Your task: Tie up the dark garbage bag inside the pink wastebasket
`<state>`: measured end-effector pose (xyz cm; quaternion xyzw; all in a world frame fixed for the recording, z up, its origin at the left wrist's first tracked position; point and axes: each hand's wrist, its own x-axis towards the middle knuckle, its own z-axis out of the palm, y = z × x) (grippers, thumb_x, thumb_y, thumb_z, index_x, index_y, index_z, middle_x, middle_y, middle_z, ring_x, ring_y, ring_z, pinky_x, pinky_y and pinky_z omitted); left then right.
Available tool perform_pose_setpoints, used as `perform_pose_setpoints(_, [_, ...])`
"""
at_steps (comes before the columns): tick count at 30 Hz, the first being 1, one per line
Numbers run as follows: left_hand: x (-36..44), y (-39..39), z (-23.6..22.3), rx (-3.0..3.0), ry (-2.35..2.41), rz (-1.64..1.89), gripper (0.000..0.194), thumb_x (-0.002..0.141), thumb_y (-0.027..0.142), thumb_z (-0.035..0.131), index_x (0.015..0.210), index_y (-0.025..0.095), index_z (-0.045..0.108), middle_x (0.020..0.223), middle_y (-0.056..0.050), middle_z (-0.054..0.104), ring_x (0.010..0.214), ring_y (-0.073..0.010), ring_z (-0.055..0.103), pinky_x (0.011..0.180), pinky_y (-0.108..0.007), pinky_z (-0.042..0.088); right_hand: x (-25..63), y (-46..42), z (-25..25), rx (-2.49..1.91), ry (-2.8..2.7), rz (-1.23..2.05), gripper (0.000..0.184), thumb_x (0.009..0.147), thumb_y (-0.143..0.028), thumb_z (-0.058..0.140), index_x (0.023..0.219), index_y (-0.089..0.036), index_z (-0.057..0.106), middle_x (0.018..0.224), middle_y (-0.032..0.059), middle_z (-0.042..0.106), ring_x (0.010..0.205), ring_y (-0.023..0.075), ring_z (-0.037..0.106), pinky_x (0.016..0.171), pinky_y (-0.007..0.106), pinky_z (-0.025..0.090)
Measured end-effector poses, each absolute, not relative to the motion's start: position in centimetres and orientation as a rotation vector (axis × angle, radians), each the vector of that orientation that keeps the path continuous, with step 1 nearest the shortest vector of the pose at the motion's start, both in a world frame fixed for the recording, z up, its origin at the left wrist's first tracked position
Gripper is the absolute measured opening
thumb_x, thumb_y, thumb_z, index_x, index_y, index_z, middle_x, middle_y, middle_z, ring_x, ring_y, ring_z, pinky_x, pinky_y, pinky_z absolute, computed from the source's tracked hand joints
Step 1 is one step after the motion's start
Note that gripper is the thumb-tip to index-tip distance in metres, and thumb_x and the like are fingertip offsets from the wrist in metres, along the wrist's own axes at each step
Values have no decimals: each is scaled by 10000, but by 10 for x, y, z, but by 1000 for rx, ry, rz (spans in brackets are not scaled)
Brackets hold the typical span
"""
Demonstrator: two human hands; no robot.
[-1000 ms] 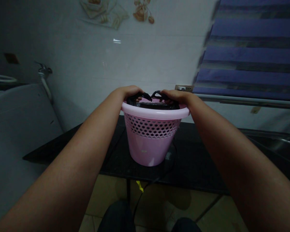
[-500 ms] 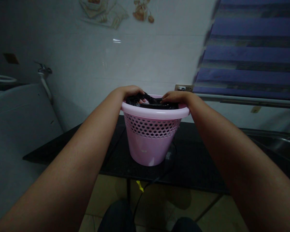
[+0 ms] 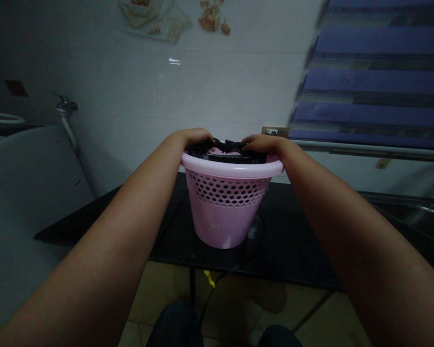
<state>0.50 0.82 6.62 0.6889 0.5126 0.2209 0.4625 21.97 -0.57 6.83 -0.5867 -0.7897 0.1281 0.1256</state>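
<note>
A pink plastic basket (image 3: 220, 221) with a band of holes under its rim stands upright on a black countertop. Inside its mouth is a black plastic bag (image 3: 233, 159), twisted or knotted at the top between my hands. My left hand (image 3: 199, 137) reaches over the left rim, its fingers closed on one side of the bag. Over the right rim, my right hand (image 3: 258, 142) pinches the other side of the knot. The basket's wall hides the lower part of the bag and some fingertips.
The black countertop (image 3: 292, 231) runs to a metal sink (image 3: 419, 217) on the right. A white appliance (image 3: 32, 183) and a tap (image 3: 65, 103) are at the left. A black cable with a yellow tag (image 3: 209, 279) hangs off the front edge. A socket (image 3: 275, 131) sits behind the basket.
The black bag's twisted middle has risen slightly and pulled straighter between my hands. Both hands and the basket stay almost where they were.
</note>
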Motion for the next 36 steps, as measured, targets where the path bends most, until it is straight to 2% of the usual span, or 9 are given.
perform_pose_setpoints(12, [4,9,66,1797,1230,555,459,738,112,451,1185,85,548,634,-63,580,659,-161,557,676,-242,414,216,-11,70,-1787,-2270,268,268,849,-76,447,1053,-94,619,940,92,610,729,134,562,594,198,402])
perform_pose_setpoints(16, [4,11,65,1825,1226,564,433,712,79,440,1122,90,580,596,-51,542,603,-145,523,638,-228,402,216,-11,71,-1763,-2247,302,251,901,-167,409,993,-73,623,897,101,594,658,116,531,548,196,376])
perform_pose_setpoints(20, [6,9,65,1791,1224,607,339,709,52,422,989,106,606,537,-21,459,504,-113,441,567,-213,367,215,-13,72,-1788,-2231,372,227,873,-179,467,1009,-68,610,856,94,589,611,108,512,512,195,361])
perform_pose_setpoints(28, [7,3,67,1706,1305,679,86,733,158,460,736,143,544,532,-24,425,453,-104,375,478,-214,316,214,-15,72,-1765,-2231,374,252,834,-74,467,1053,-79,593,868,90,595,605,94,507,502,170,361])
perform_pose_setpoints(32, [7,0,67,1673,1281,686,95,740,189,440,713,149,522,528,-26,413,452,-107,370,465,-212,314,216,-12,72,-1784,-2234,327,238,834,-97,497,1044,-92,609,833,81,597,600,99,507,507,175,364])
perform_pose_setpoints(36, [6,0,67,1706,1243,655,192,750,225,412,826,139,565,531,-39,419,486,-130,403,507,-229,354,216,-11,74,-1752,-2231,221,230,853,-154,525,1054,-111,629,802,64,595,597,97,491,523,177,353])
